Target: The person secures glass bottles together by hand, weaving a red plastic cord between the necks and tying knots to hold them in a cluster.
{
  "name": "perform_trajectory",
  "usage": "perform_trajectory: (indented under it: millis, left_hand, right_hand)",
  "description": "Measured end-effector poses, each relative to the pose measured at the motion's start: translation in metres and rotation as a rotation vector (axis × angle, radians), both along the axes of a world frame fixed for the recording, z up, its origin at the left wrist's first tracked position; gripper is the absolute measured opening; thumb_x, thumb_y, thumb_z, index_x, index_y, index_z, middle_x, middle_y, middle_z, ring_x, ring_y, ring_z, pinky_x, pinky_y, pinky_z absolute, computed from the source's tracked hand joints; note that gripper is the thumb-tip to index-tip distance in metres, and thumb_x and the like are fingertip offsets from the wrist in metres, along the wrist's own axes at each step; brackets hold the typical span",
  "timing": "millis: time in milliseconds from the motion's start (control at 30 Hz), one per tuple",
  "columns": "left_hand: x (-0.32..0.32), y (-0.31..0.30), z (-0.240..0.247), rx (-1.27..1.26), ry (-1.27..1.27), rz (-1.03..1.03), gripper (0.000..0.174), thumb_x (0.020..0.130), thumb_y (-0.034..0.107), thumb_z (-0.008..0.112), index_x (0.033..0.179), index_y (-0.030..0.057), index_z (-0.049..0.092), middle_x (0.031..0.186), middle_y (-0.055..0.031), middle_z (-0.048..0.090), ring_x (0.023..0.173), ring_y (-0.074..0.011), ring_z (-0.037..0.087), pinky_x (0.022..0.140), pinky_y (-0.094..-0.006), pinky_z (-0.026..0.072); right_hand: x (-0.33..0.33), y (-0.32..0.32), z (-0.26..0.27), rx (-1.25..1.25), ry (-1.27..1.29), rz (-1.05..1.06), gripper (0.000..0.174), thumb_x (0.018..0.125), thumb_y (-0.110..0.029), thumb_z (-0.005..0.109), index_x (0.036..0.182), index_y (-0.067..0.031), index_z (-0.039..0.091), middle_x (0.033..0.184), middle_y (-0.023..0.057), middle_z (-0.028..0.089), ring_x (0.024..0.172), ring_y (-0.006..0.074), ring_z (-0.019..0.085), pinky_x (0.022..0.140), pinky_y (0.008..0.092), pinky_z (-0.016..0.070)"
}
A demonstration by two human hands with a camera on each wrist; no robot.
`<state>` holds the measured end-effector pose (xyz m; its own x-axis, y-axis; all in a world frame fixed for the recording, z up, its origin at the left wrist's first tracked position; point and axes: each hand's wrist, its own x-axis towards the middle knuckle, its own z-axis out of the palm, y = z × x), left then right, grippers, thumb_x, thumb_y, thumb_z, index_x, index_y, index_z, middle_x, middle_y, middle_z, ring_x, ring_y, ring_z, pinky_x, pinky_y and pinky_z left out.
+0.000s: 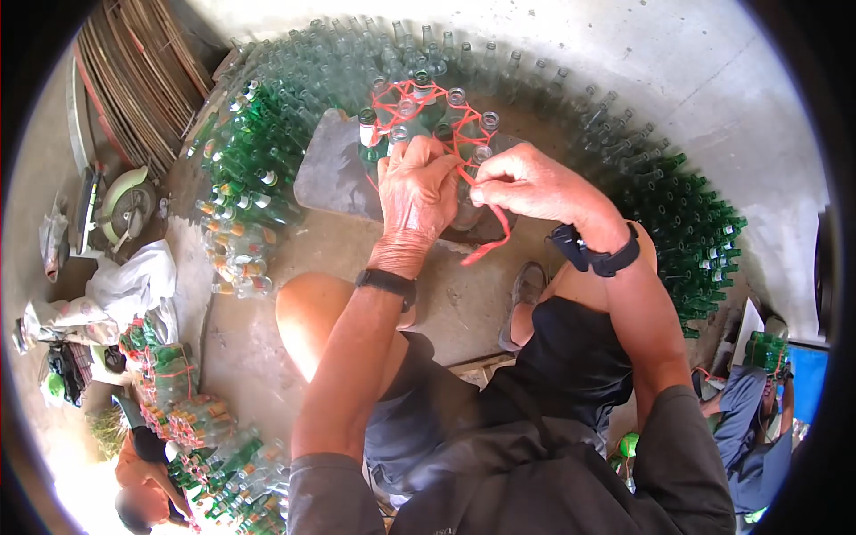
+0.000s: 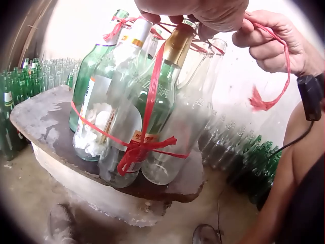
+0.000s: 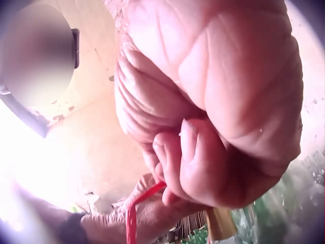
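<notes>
A bundle of glass bottles (image 2: 162, 101) stands upright on a grey slab (image 1: 334, 169). Red twine (image 1: 434, 89) criss-crosses around the necks, and a lower band with a knot (image 2: 136, 151) circles the bodies. My left hand (image 1: 417, 192) lies over the near necks, fingers curled down by a gold-foiled neck (image 2: 179, 44), pinching the twine there; its fingertips are partly hidden. On the bundle's right side, my right hand (image 1: 535, 185) pinches the same twine between thumb and fingers. A loose twine tail (image 1: 499, 236) hangs below it.
Many clear and green bottles (image 1: 254, 147) stand in a wide arc around the slab, against a pale wall (image 1: 704, 53). Tied bundles (image 1: 169, 374) lie at lower left, near another person (image 1: 147, 481). A further person (image 1: 758, 428) is at lower right.
</notes>
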<state>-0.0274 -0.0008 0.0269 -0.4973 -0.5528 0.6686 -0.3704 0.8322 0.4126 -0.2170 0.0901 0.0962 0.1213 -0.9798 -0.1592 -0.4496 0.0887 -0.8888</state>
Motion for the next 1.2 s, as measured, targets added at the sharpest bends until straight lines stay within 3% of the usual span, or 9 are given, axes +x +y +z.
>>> perform_trajectory:
  millis: [133,267,333,367,467,700,767,867,1200]
  left_hand:
    - [-0.001,0.001,0.003,0.044,-0.012,0.043,0.016,0.080,0.012,0.082,0.096,0.0137,0.081,0.099,-0.0007,0.065,0.097,-0.0269,0.062,0.085,-0.0439,0.0467]
    - [-0.003,0.008,0.010,0.058,-0.031,0.097,0.012,0.083,0.014,0.083,0.094,0.0123,0.082,0.100,-0.0011,0.067,0.097,-0.0269,0.062,0.087,-0.0438,0.0466]
    - [-0.005,0.010,0.010,0.101,-0.015,0.101,0.010,0.083,0.013,0.083,0.093,0.0109,0.081,0.098,-0.0025,0.067,0.096,-0.0272,0.063,0.086,-0.0432,0.0475]
    - [-0.005,0.010,0.010,0.143,-0.001,0.107,0.009,0.083,0.012,0.084,0.091,0.0095,0.081,0.097,-0.0039,0.067,0.095,-0.0276,0.063,0.086,-0.0426,0.0483]
    - [-0.008,0.009,0.008,0.175,0.071,0.093,0.008,0.083,0.010,0.084,0.089,0.0063,0.081,0.093,-0.0073,0.066,0.092,-0.0282,0.063,0.083,-0.0417,0.0504]
    - [-0.010,0.008,0.008,0.201,0.082,0.103,0.011,0.081,0.010,0.085,0.090,0.0043,0.081,0.091,-0.0095,0.064,0.090,-0.0281,0.062,0.080,-0.0406,0.0509]
    - [-0.008,0.007,0.010,0.178,0.074,0.103,0.011,0.081,0.010,0.085,0.090,0.0042,0.081,0.091,-0.0097,0.063,0.091,-0.0280,0.061,0.080,-0.0402,0.0504]
    - [-0.007,0.007,0.005,0.245,0.047,0.103,0.013,0.080,0.009,0.084,0.092,0.0104,0.081,0.102,-0.0022,0.063,0.099,-0.0280,0.060,0.084,-0.0456,0.0443]
    - [-0.006,0.006,0.009,0.254,0.022,0.095,0.010,0.079,0.009,0.082,0.089,0.0112,0.081,0.101,-0.0008,0.064,0.100,-0.0280,0.060,0.084,-0.0469,0.0443]
  right_hand:
    - [-0.021,-0.004,0.028,-0.034,0.190,0.096,0.019,0.095,-0.016,0.073,0.089,0.0023,0.073,0.067,-0.0003,0.060,0.066,0.0072,0.054,0.059,0.0304,0.0431]
    - [-0.020,-0.020,0.047,-0.087,0.411,0.057,0.015,0.088,-0.011,0.069,0.082,0.0031,0.070,0.070,0.0145,0.067,0.067,0.0206,0.065,0.065,0.0372,0.0506]
    - [-0.018,-0.029,0.045,-0.245,0.648,-0.022,0.015,0.088,-0.010,0.067,0.079,0.0013,0.068,0.079,0.0178,0.069,0.074,0.0332,0.071,0.067,0.0415,0.0545]
    - [-0.017,-0.034,0.034,-0.687,0.830,-0.032,0.016,0.089,-0.012,0.066,0.076,-0.0024,0.068,0.086,0.0159,0.070,0.082,0.0390,0.070,0.068,0.0468,0.0573]
    - [-0.018,-0.050,0.019,-0.784,0.778,0.001,0.012,0.092,-0.014,0.073,0.083,-0.0062,0.071,0.081,0.0128,0.055,0.079,0.0370,0.063,0.067,0.0475,0.0507]
    - [-0.010,-0.051,-0.007,-0.716,0.845,-0.033,0.007,0.090,-0.011,0.072,0.084,-0.0069,0.071,0.083,0.0111,0.061,0.079,0.0377,0.066,0.067,0.0488,0.0542]
    - [-0.007,-0.050,-0.014,-0.707,0.829,-0.096,0.006,0.086,-0.011,0.069,0.083,-0.0086,0.073,0.084,0.0114,0.070,0.082,0.0364,0.072,0.067,0.0482,0.0593]
    - [-0.001,-0.054,-0.017,-0.595,0.834,-0.098,0.006,0.087,-0.010,0.067,0.085,-0.0087,0.073,0.084,0.0140,0.073,0.082,0.0385,0.073,0.069,0.0495,0.0592]
    - [0.004,-0.056,-0.013,-0.362,0.656,-0.058,0.013,0.090,-0.010,0.064,0.085,-0.0064,0.075,0.086,0.0196,0.074,0.085,0.0439,0.072,0.074,0.0536,0.0582]
